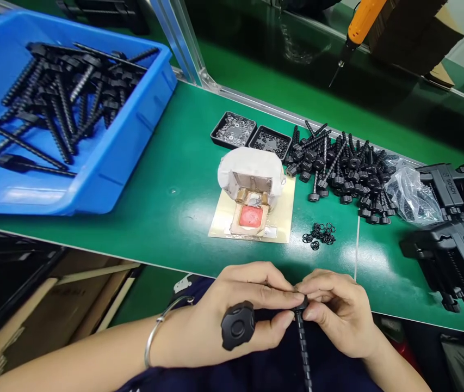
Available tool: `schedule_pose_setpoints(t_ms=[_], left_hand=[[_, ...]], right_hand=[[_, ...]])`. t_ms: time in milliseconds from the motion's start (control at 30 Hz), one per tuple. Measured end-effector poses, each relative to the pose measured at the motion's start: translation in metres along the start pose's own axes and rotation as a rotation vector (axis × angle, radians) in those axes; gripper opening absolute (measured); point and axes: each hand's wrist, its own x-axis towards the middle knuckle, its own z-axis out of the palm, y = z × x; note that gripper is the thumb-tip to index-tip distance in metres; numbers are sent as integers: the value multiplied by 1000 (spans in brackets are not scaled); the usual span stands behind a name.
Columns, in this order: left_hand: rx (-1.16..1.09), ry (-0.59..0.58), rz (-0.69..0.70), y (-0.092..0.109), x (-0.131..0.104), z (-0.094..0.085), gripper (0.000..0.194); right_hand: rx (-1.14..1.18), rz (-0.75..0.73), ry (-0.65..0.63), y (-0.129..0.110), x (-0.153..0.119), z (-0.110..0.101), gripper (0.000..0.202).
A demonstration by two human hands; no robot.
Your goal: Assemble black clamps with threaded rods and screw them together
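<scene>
Just past the table's front edge, my left hand (242, 313) is closed, its thumb and fingers pinching the head of a black threaded rod (303, 345). The rod's shaft hangs down from the fingertips. A second black piece, a lobed knob (237, 325), is tucked between the thumb and palm of that hand; what lies behind it is hidden. My right hand (335, 310) is closed too, thumb and fingertips gripping the same rod head from the right. Whether a small ring sits between the fingertips cannot be made out. Small black rings (319, 237) lie loose on the table beyond.
A blue bin (142, 130) with black threaded rods stands left. Behind a white fixture (250, 169) are trays of washers (234, 130) and small black parts (270, 142). Piled rods (338, 163), a plastic bag (411, 196) and black clamp-like units (456, 256) lie right. An orange screwdriver (362, 24) hangs above.
</scene>
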Motion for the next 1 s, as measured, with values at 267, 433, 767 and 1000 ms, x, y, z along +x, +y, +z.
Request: schedule_pose_setpoints(t_ms=[267, 433, 767, 1000], left_hand=[[6, 1, -51, 0, 4, -1, 46], [39, -34, -45, -7, 3, -3, 46], [-80, 55, -347, -24, 10, -2, 20], [-122, 64, -485, -29, 5, -3, 44]], right_hand=[[2, 22, 29, 2, 1, 0, 22], [-21, 25, 77, 9, 2, 6, 28], [-545, -317, 156, 9, 15, 4, 46], [-657, -250, 201, -3, 40, -6, 14]])
